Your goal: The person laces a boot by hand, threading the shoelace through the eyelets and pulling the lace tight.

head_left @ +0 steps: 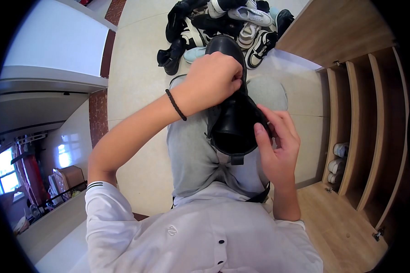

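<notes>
A black boot (pixel 232 123) lies over my lap, its toe pointing away from me and its opening facing me. My left hand (pixel 216 79), with a black cord on the wrist, is closed at the front of the boot, over the lacing area; what its fingers pinch is too small to make out. On the right side of the opening, my right hand (pixel 278 139) grips the boot's collar between thumb and fingers.
Beyond my knees lies a heap of shoes (pixel 253 36) on the tiled floor (pixel 139 59). A wooden shoe cabinet (pixel 357 136) with its door open stands at the right, with a few light shoes (pixel 337 166) inside. A white door panel (pixel 54 38) is at the upper left.
</notes>
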Available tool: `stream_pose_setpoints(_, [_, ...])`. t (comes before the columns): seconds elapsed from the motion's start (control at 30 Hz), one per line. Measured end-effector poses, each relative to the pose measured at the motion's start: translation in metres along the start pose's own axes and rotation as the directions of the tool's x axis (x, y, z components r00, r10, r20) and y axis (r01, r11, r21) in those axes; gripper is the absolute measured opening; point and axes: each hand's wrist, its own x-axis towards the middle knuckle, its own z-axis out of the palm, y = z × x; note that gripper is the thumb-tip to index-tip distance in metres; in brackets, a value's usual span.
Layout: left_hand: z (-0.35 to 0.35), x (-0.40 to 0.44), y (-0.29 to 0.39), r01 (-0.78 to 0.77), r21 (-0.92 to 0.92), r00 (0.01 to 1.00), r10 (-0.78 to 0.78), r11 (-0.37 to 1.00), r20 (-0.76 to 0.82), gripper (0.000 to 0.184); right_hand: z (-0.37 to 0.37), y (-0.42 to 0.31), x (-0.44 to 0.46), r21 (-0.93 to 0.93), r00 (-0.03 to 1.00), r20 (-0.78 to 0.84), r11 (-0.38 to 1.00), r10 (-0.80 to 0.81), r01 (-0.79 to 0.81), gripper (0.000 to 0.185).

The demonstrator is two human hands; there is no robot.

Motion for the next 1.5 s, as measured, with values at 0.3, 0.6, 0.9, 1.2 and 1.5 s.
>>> stream_pose_setpoints(0.3, [-0.027,-0.025,0.008,-0.008,-0.470,1.000,0.010,0.883,0.003,0.007,-0.011,0.006,0.000,0.010,0.999,0.001,0.999,-0.053,0.053,0.031])
stream_pose_setpoints(0.6, [-0.056,-0.079,0.057,-0.248,-0.726,0.968,0.182,0.641,-0.170,0.006,-0.020,-0.013,-0.004,0.137,0.976,-0.065,0.967,-0.206,0.214,0.031])
stream_pose_setpoints(0.9, [-0.032,-0.125,0.108,-0.669,-0.639,0.727,0.511,0.380,-0.457,0.008,0.000,-0.023,-0.022,0.254,0.986,-0.004,0.953,-0.168,0.163,0.030])
stream_pose_setpoints(1.2, [-0.023,-0.168,0.140,-0.802,-0.588,0.464,0.729,0.104,-0.504,0.008,-0.008,-0.030,-0.025,0.068,0.905,0.112,0.911,-0.411,0.406,0.035])
stream_pose_setpoints(1.5, [-0.006,-0.199,0.165,-0.692,-0.713,0.534,0.581,-0.117,-0.614,0.013,0.005,-0.031,-0.044,0.022,0.889,0.130,0.898,-0.439,0.440,0.032])
